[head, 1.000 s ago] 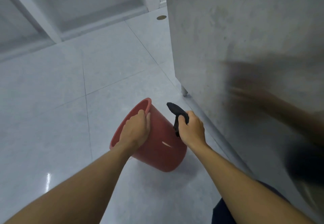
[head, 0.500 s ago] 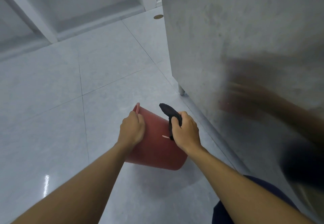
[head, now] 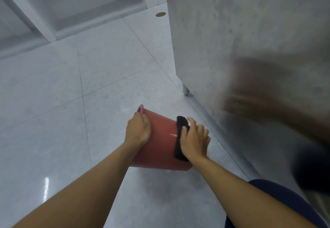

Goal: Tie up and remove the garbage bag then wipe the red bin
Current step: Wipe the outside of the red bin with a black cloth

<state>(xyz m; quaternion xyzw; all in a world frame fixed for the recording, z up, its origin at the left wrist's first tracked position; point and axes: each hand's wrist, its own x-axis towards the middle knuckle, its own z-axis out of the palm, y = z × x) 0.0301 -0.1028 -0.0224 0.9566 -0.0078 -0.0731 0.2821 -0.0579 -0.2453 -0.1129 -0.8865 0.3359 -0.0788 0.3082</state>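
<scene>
The red bin (head: 160,145) is tipped on the floor with its mouth turned away from me, so its inside is hidden. My left hand (head: 138,129) grips its rim at the upper left. My right hand (head: 194,140) presses a black cloth (head: 179,138) flat against the bin's outer wall, fingers spread over the cloth. No garbage bag is in view.
A tall stainless steel cabinet (head: 241,40) stands close on the right, raised on a short leg (head: 186,90). Pale floor tiles (head: 62,102) stretch to the left and ahead. A round brass floor fitting (head: 160,14) lies far ahead. My knee (head: 278,202) shows at the bottom right.
The bin has been tilted further, its mouth turning away from me. My right hand has gone from a fist around the cloth to a flat press on the bin's side.
</scene>
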